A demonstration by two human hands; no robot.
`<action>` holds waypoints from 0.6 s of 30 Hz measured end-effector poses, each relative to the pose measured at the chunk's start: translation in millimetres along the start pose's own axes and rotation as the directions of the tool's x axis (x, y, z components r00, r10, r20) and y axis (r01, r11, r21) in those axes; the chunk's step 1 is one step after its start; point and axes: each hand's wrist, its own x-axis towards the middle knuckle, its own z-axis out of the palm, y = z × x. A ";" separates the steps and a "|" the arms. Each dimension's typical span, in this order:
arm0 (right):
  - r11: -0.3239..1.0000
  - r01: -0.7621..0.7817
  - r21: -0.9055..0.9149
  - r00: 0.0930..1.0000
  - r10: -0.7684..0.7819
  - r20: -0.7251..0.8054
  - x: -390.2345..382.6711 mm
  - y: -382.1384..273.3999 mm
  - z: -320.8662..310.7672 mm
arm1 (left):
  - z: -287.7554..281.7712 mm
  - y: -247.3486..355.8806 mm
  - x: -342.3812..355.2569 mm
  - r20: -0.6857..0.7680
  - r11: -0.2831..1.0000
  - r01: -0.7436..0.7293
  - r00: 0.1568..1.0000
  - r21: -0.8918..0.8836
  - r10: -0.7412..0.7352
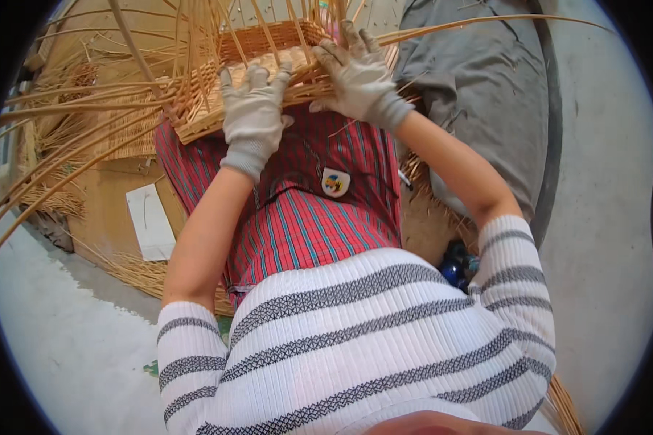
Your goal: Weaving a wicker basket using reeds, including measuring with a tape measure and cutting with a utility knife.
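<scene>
An unfinished wicker basket point(204, 125), rectangular with pale woven walls, rests at the top of my lap. Many upright stakes rise from its sides, and long loose rods point(87, 103) stick out from its left corner. My left hand point(257, 109), in a whitish knit glove, grips the near wall, its fingers over the edge and its thumb low on the outside. Wearing a matching glove, my right hand point(359, 76) holds the same wall at its right end, fingers raised among the stakes and thumb below. The basket's inside is partly hidden behind my hands.
A red plaid apron point(319, 225) covers my lap. At left lie another woven piece point(123, 130), scattered wicker strands and a white sheet point(151, 221) on a brown board. Grey cloth point(479, 94) is spread at right. One long rod point(486, 20) reaches far right.
</scene>
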 end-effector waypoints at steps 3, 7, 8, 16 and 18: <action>0.998 0.017 -0.059 0.999 -0.019 -0.033 -8.6 -25.2 21.9 | 27.8 -20.0 10.3 0.226 0.980 -0.056 0.974 0.189 0.012; 0.996 -0.048 -0.076 0.997 0.044 -0.056 -15.5 -29.7 44.2 | 42.5 -29.8 16.9 0.401 0.992 0.063 0.916 -0.113 -0.012; 0.991 -0.071 -0.112 0.995 0.063 -0.073 -16.4 -29.7 47.5 | 41.9 -29.7 17.9 0.447 0.984 0.113 0.894 -0.136 -0.041; 0.980 -0.196 0.011 0.957 0.194 -0.215 -26.7 -45.1 53.9 | 29.6 -19.6 21.2 0.383 0.967 0.174 0.919 -0.185 -0.093; 0.992 -0.127 -0.020 0.961 0.118 -0.249 -23.6 -41.5 39.1 | 21.2 -13.2 18.2 0.451 0.965 0.189 0.888 -0.182 -0.089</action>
